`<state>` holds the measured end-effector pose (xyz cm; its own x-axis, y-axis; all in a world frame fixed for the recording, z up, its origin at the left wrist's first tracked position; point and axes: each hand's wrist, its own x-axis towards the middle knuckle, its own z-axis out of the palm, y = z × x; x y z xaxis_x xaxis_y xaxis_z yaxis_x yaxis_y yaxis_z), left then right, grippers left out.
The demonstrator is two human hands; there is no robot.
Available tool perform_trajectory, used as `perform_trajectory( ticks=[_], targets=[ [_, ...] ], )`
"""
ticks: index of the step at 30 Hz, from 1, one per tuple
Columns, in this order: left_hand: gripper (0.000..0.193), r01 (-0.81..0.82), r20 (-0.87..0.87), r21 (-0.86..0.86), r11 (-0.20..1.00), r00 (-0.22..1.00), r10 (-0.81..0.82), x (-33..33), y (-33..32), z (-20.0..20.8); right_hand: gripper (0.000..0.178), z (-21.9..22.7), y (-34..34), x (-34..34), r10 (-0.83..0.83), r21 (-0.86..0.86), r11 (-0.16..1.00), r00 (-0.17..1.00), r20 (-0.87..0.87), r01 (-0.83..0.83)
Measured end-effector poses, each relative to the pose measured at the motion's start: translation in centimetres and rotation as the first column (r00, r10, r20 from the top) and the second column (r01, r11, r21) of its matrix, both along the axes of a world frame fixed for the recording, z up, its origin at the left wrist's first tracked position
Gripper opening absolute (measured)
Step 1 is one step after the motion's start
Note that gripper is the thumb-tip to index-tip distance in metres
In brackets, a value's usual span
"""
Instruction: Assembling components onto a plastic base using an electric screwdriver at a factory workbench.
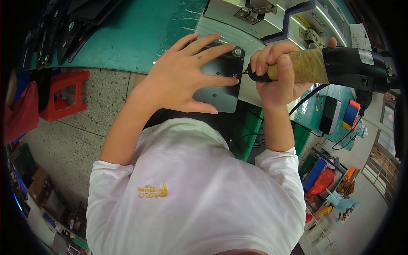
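My left hand [180, 75] lies on a dark flat plate [219, 97] at the bench edge, its fingers spread wide. A round metal piece [237, 52] sits at the plate's far right corner. My right hand [278, 76] is wrapped round the grip of an electric screwdriver [355, 69], a black tool with yellowish tape around its handle. The screwdriver is held sideways, its bit pointing left at the plate's right side, close to my left ring finger. Whether the bit touches a screw is too small to make out.
Grey metal fixtures [250, 26] stand beyond the plate on the green bench top [136, 32]. Black parts [78, 25] are piled at far left. A red stool [68, 95] stands on the floor. To the right lie a black-and-white device [330, 115] and cables.
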<state>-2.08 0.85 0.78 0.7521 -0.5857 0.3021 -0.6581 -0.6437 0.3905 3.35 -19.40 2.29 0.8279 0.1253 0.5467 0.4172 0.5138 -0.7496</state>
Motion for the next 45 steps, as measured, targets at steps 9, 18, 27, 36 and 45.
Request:
perform_trajectory(
  ticks=[9,18,27,36,45],
  targets=[
    [0.057,-0.004,-0.003,-0.013,1.000,1.000,0.004,0.1,0.0,0.0,0.028,-0.5,0.3,-0.1,-0.006,-0.021,1.000,1.000,0.019,0.006],
    [0.056,-0.001,-0.005,-0.025,1.000,1.000,0.001,0.2,0.1,-0.2,0.064,-1.1,0.2,-0.4,0.018,-0.040,0.999,1.000,0.006,-0.018],
    [0.051,-0.006,-0.015,-0.024,1.000,1.000,0.006,0.1,0.2,-0.1,0.084,-1.3,0.7,-0.6,-0.052,-0.211,0.975,0.997,0.063,0.064],
    [0.051,-0.001,0.016,-0.038,0.999,1.000,0.001,-0.2,0.4,-0.2,0.100,-1.3,1.2,-1.4,-0.144,-0.283,0.942,0.980,0.140,0.179],
    [0.055,0.013,0.042,-0.060,0.998,0.999,-0.010,-0.2,0.5,-0.9,0.097,-1.2,0.8,-1.7,-0.210,-0.483,0.824,0.951,0.227,0.297]
  ],
)
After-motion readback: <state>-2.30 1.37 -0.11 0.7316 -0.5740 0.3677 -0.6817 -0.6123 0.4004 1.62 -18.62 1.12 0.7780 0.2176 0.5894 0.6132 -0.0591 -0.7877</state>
